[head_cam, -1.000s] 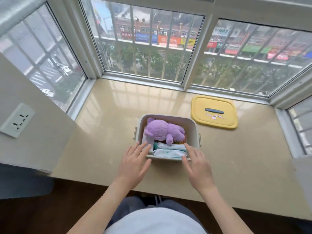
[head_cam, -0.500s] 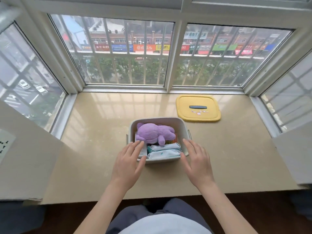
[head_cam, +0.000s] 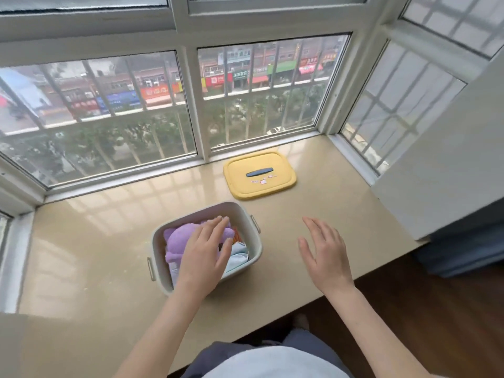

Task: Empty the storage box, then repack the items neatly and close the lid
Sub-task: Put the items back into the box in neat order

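Observation:
A white storage box (head_cam: 246, 219) stands open on the beige sill, holding a purple plush toy (head_cam: 177, 240) on top of pale blue-green packets (head_cam: 238, 255) and something orange at the right wall. My left hand (head_cam: 204, 255) lies over the plush with fingers spread and straight, hiding part of the contents. My right hand (head_cam: 324, 255) hovers flat and open above the sill, to the right of the box and apart from it. The yellow lid (head_cam: 259, 174) with a dark handle lies flat near the window, behind and to the right of the box.
The beige sill (head_cam: 95, 241) runs between window frames on three sides. A grey wall panel (head_cam: 450, 159) juts in at the right. Dark wooden floor (head_cam: 422, 309) shows below the sill's front edge, and my lap is at the bottom.
My left hand moved from the box's front rim onto the plush toy. My right hand left the rim and shifted right over the sill. The camera view swung to the right.

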The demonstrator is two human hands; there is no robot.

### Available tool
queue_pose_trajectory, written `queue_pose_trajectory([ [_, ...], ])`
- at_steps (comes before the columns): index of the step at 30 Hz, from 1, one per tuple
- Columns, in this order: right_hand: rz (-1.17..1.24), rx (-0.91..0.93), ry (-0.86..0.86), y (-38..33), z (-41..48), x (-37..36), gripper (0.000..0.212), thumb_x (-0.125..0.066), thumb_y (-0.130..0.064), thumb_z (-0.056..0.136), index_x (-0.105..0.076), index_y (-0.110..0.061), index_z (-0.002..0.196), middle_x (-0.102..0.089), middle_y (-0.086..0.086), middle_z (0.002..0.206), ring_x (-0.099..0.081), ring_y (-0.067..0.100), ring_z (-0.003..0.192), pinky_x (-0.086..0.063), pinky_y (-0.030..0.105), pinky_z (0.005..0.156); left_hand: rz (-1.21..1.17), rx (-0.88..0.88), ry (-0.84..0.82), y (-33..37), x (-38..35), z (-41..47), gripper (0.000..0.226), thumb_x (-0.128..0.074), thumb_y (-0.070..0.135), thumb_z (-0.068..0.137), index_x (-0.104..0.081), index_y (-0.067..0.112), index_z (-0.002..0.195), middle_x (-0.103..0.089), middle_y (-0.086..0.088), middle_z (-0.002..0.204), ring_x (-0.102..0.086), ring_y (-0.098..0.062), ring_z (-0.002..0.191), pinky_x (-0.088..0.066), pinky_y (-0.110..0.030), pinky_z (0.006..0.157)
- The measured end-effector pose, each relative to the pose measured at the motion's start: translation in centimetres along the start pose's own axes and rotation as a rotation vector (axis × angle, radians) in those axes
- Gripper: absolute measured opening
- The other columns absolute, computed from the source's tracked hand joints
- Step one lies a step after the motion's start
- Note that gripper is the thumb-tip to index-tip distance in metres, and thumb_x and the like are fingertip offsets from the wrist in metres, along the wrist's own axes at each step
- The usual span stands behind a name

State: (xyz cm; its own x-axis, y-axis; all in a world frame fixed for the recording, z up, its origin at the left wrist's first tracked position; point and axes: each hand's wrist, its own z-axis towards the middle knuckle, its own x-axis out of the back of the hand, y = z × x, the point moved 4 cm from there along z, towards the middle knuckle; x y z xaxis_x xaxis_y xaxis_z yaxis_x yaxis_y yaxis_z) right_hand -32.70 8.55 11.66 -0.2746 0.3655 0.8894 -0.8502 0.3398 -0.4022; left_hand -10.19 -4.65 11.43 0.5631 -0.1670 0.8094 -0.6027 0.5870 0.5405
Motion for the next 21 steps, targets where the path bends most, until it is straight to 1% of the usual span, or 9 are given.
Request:
queue_pose_trajectory([
  [6, 0.016, -0.037, -0.032, 5.9, 1.8, 0.5, 0.052, -0.036, -0.041, 0.097, -0.055, -0.012, 0.136, -0.06, 0.008, 0.133, -0.051, 0.025, 0.126, -0.039, 0.039, 0.104, 0.018, 0.003, -0.071, 2.8, -5.3, 3.1, 0.05, -0.037, 0.041, 0.096, -0.054, 0.015, 0.136, -0.055, 0.0, 0.137, -0.047, -0.018, 0.127, -0.03, -0.027, 0.106],
  [9, 0.035, -0.036, -0.079, 10.0, 3.7, 0.5, 0.052, -0.036, -0.042, 0.097, -0.054, -0.012, 0.137, -0.059, 0.008, 0.134, -0.05, 0.026, 0.127, -0.04, 0.042, 0.104, 0.028, 0.013, -0.071, 5.0, -7.9, 5.2, 0.05, -0.037, 0.041, 0.096, -0.055, 0.015, 0.135, -0.056, 0.0, 0.135, -0.046, -0.016, 0.124, -0.029, -0.024, 0.103],
  [12, 0.063, -0.017, -0.143, 14.1, 6.3, 0.6, 0.053, -0.035, -0.042, 0.097, -0.052, -0.013, 0.138, -0.057, 0.008, 0.136, -0.049, 0.026, 0.128, -0.039, 0.042, 0.105, 0.044, 0.073, -0.073, 7.4, -10.6, 7.0, 0.049, -0.037, 0.04, 0.096, -0.056, 0.015, 0.134, -0.057, -0.001, 0.134, -0.047, -0.017, 0.121, -0.03, -0.023, 0.1],
  [17, 0.071, 0.069, -0.246, 19.6, 11.3, 0.9, 0.054, -0.034, -0.043, 0.097, -0.052, -0.013, 0.138, -0.057, 0.008, 0.136, -0.05, 0.027, 0.127, -0.042, 0.044, 0.104, 0.06, 0.201, -0.053, 11.1, -14.7, 9.5, 0.049, -0.038, 0.038, 0.097, -0.055, 0.012, 0.134, -0.057, -0.004, 0.133, -0.051, -0.022, 0.12, -0.034, -0.029, 0.102],
  [21, 0.066, 0.133, -0.275, 22.1, 15.2, 0.7, 0.053, -0.035, -0.04, 0.097, -0.054, -0.011, 0.136, -0.059, 0.012, 0.132, -0.053, 0.031, 0.122, -0.045, 0.047, 0.101, 0.082, 0.269, -0.035, 12.7, -16.5, 12.1, 0.051, -0.036, 0.039, 0.097, -0.054, 0.012, 0.135, -0.057, -0.004, 0.134, -0.05, -0.022, 0.121, -0.035, -0.031, 0.104],
])
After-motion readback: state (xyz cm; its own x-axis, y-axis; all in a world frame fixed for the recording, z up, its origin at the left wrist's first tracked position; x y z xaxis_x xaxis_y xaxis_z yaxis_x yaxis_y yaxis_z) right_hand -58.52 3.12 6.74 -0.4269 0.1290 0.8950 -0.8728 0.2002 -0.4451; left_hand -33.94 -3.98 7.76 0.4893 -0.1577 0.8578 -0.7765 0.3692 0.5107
